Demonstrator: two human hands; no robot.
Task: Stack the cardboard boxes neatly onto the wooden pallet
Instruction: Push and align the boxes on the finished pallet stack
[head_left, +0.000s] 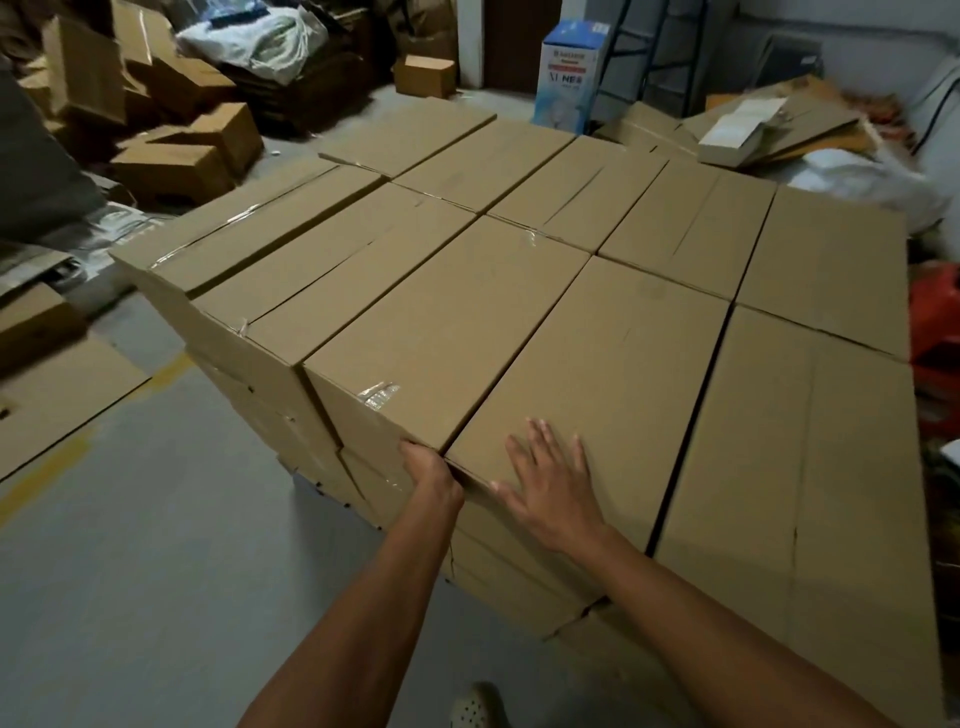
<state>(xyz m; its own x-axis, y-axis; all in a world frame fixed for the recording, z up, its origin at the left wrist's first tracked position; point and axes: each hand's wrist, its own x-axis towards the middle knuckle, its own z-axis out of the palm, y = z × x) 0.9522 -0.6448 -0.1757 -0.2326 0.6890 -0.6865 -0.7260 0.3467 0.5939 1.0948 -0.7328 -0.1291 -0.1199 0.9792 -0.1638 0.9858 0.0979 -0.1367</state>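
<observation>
The step in hand looks like the squaring-up of one top-layer carton, not a lift. The cardboard box (597, 374) lies in the near row on top of the stack (649, 223), its short end at the stack's near edge, towards the person. The right hand (550, 488) lies flat on the lid close to that edge, fingers straight and spread, palm down, pinching nothing. The left hand (428, 467) is at the box's near left corner, where it meets the neighbouring box (447, 332). Its fingers curl over the top edge into the seam, so it grips the corner, though the fingertips are hidden.

The left seam is tight, while a dark gap (691, 441) separates the box from the carton on its right (831, 493). The top layer otherwise reads as filled, two rows deep, over at least two lower layers that show at the near face. The wooden pallet is hidden beneath them.

The next move probably calls for a short slide or nudge to bring the near end level with its neighbours and even out the gaps, with the flat hand keeping the lid down. Pushing too hard could shift the row behind. Loose cartons (171, 166) sit on the floor at far left.
</observation>
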